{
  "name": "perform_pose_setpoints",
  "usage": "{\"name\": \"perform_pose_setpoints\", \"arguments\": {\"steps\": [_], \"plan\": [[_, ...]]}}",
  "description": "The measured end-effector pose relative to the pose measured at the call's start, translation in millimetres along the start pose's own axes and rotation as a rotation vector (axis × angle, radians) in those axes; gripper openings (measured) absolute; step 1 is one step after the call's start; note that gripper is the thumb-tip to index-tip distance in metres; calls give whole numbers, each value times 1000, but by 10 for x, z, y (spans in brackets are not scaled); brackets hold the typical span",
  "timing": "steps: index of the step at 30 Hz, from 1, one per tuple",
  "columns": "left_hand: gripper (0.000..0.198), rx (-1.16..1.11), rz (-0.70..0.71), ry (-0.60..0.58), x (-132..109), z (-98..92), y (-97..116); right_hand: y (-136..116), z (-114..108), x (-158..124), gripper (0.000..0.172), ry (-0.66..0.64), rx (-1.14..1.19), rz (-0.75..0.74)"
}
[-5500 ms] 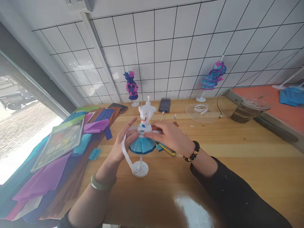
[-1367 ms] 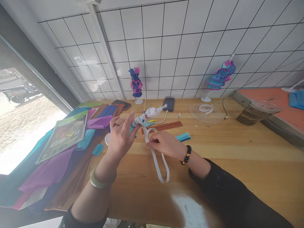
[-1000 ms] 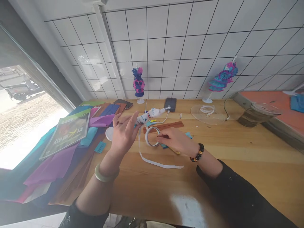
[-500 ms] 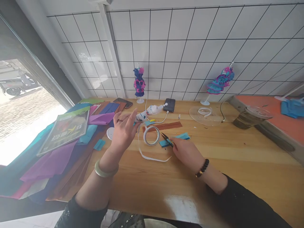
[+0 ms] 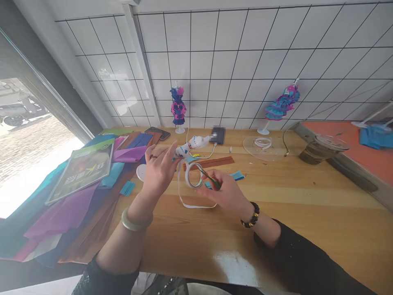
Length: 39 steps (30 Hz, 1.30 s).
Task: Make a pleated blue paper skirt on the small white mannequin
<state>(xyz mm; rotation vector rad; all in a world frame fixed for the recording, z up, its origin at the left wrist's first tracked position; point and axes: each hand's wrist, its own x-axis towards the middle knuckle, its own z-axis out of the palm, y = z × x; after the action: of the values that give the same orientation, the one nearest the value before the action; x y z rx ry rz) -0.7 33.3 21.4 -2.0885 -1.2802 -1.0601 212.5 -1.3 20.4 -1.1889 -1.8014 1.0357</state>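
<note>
My left hand grips a small white dress-form figure with blue and red marks, tilted with its narrow end to the right. Its lower end is hidden behind my fingers. My right hand is closed around a slim scissors-like tool with a dark pointed end. The tool's tip is in front of the roll of white tape, which stands just below the figure. A loose white strip curves down from there towards my right hand. Folded blue paper lies partly behind that hand.
Coloured sheets and a magazine are piled at left. Two dressed figures stand by the tiled wall. A phone, brown strip, clear disc and lidded cup lie around the table.
My right hand has moved left and slightly up from the blue paper, turning the tool towards the tape roll. My left hand keeps its hold on the figure.
</note>
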Motion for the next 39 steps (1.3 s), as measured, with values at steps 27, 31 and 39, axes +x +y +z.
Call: {"name": "perform_pose_setpoints", "arguments": {"steps": [27,31,39], "plan": [[45,-55,-55,68,-1,-2,-59,171,430,-16,13,2,-86,-134],[34,-45,-61,56,9,-33,-55,202,417,-76,8,-85,-112,-155],[28,-88,-44,40,28,-97,-49,178,154,-87,27,-97,-188,-114]]}}
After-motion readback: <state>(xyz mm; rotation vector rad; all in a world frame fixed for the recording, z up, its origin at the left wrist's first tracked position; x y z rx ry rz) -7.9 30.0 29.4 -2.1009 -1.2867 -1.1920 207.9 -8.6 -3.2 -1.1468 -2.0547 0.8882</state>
